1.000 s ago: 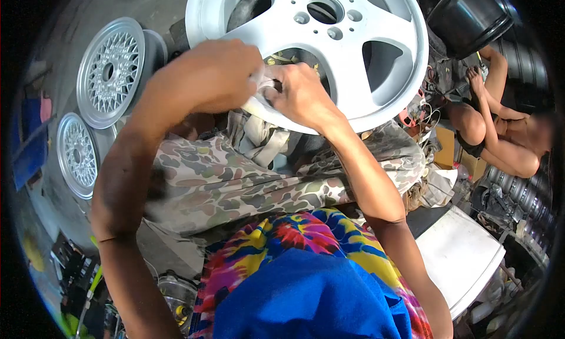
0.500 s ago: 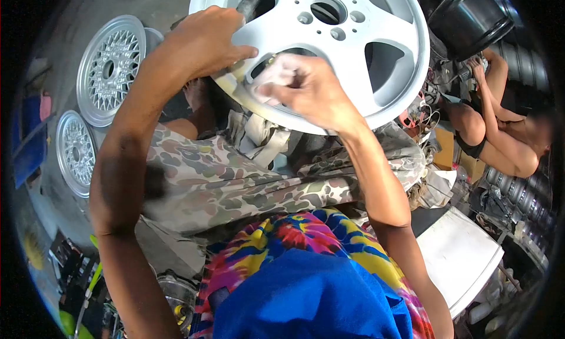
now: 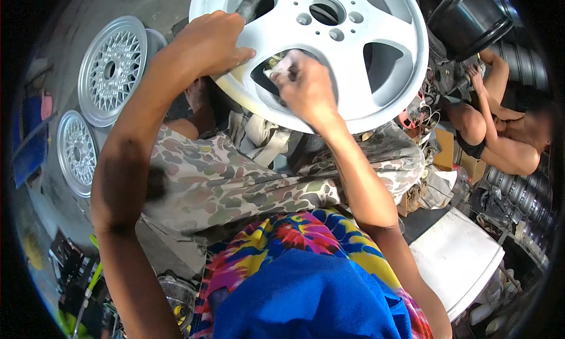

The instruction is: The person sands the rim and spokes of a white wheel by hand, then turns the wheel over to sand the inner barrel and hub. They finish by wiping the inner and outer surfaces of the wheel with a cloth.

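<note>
The right hand (image 3: 307, 90) pinches a pale pad (image 3: 278, 72) against the near edge of a spoke opening in the white wheel (image 3: 385, 21). The hub lies just beyond the fingers. The left hand (image 3: 209, 42), close alongside, clamps the rim.

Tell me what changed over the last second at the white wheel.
The left hand slid up and left from beside the right hand and now grips the rim of the white wheel. The right hand, clutching a pale cloth, shifted from the lower rim up to the edge of a spoke opening. The wheel kept its place; the two mesh wheels and the other person did not move.
</note>
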Tool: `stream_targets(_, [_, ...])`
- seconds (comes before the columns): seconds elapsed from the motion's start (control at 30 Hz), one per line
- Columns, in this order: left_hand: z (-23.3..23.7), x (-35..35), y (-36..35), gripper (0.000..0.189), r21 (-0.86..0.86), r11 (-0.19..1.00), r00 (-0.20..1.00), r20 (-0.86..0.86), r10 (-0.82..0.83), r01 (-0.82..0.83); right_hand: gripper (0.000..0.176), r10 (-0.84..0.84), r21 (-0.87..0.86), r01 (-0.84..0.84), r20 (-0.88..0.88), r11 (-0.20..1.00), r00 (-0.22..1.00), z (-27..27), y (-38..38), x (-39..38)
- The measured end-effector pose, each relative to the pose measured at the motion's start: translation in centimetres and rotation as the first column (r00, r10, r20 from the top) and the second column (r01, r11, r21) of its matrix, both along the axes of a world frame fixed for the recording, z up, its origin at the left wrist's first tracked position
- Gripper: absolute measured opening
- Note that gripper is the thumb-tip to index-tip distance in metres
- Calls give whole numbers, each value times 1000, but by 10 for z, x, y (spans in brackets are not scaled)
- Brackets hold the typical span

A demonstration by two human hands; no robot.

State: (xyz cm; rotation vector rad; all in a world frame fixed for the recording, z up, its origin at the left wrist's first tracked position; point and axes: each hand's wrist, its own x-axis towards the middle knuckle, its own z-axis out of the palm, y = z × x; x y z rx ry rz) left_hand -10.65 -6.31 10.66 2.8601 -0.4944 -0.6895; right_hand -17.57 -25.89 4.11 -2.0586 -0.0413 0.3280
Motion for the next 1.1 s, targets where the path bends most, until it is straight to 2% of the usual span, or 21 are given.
stream_targets(0.03, [0, 0, -1, 63, 0, 1000, 1000, 2, -4, 4, 9, 27, -160, -11, 93, 987, 995, -6, 4, -1])
stream_targets(0.07, [2, 0, -3, 64, 11, 1000, 1000, -11, -4, 4, 9, 60, -154, -34, 167, 987, 984, -6, 14, -6])
stream_targets(0.1, [2, 0, -3, 65, 23, 1000, 1000, -25, 1, -1, 11, 56, -76, -50, 83, 996, 995, 3, 18, -7])
stream_targets(0.17, [-2, 0, 0, 67, 28, 999, 1000, -19, -18, 18, 8, 78, 332, -52, -65, 942, 995, 1, 11, -1])
stream_targets(0.2, [-5, 0, -2, 70, 26, 999, 999, -7, -45, 45, 6, 184, 513, -76, -163, 855, 969, 15, 5, 3])
stream_targets(0.23, [-7, 0, -4, 70, 20, 999, 999, -5, -49, 49, 6, 180, 508, -74, -162, 858, 970, 22, -3, 6])
stream_targets(0.27, [-10, -1, -4, 69, -13, 999, 999, 12, -49, 50, 8, 155, 256, -131, -75, 958, 985, 27, -8, 8])
stream_targets(0.3, [-12, -2, -3, 68, -44, 998, 998, 30, -48, 49, 9, 155, -17, -155, 17, 988, 988, 29, -10, 10])
stream_targets(0.33, [-15, -3, -3, 68, -43, 998, 998, 32, -45, 46, 11, 165, -24, -163, 131, 986, 978, 5, -13, 10])
stream_targets(0.43, [-27, -6, -13, 60, -47, 998, 997, 72, -38, 42, 13, 263, -84, -252, 168, 964, 950, 0, -2, -2])
stream_targets(0.47, [-32, -9, -15, 58, -80, 996, 988, 154, -30, 43, 16, 305, -147, -277, 227, 950, 925, 1, -4, -5])
stream_targets(0.5, [-36, -11, -16, 56, -111, 993, 972, 233, -16, 43, 16, 309, -145, -282, 224, 948, 924, 6, -11, -4])
stream_targets(0.57, [-38, -13, -19, 57, -105, 994, 964, 265, -12, 41, 27, 493, -290, -460, 51, 839, 868, 25, -32, 1])
stream_targets(0.63, [-37, -12, -23, 59, -101, 994, 954, 301, -8, 40, 27, 468, -293, -442, 24, 848, 883, 29, -40, 2])
stream_targets(0.7, [-31, -12, -23, 58, -62, 996, 953, 301, -45, 67, 25, 476, -401, -429, 21, 809, 879, 19, -37, 4])
stream_targets(0.83, [-23, -9, -24, 55, -22, 996, 948, 308, -79, 90, 30, 355, -314, -323, 47, 893, 934, 3, -14, 3])
stream_targets(0.87, [-21, -8, -24, 55, -7, 998, 955, 289, -65, 70, 14, 320, -275, -288, 79, 917, 944, 6, -18, -1])
stream_targets(0.9, [-21, -8, -25, 56, 4, 999, 963, 265, -52, 53, 14, 318, -273, -287, 73, 918, 945, 10, -26, -2])
stream_targets(0.97, [-22, -5, -22, 57, -6, 998, 967, 250, -58, 62, 18, 329, 52, -325, -96, 944, 940, 25, -45, 0])
stream_targets(1.03, [-19, -2, -23, 58, -7, 997, 966, 248, -67, 71, 23, 275, -36, -276, -47, 960, 960, 33, -49, 0])
stream_targets(1.1, [-12, -3, -20, 59, 27, 998, 977, 204, -61, 57, 23, 319, -146, -321, -32, 936, 947, 35, -41, 3])
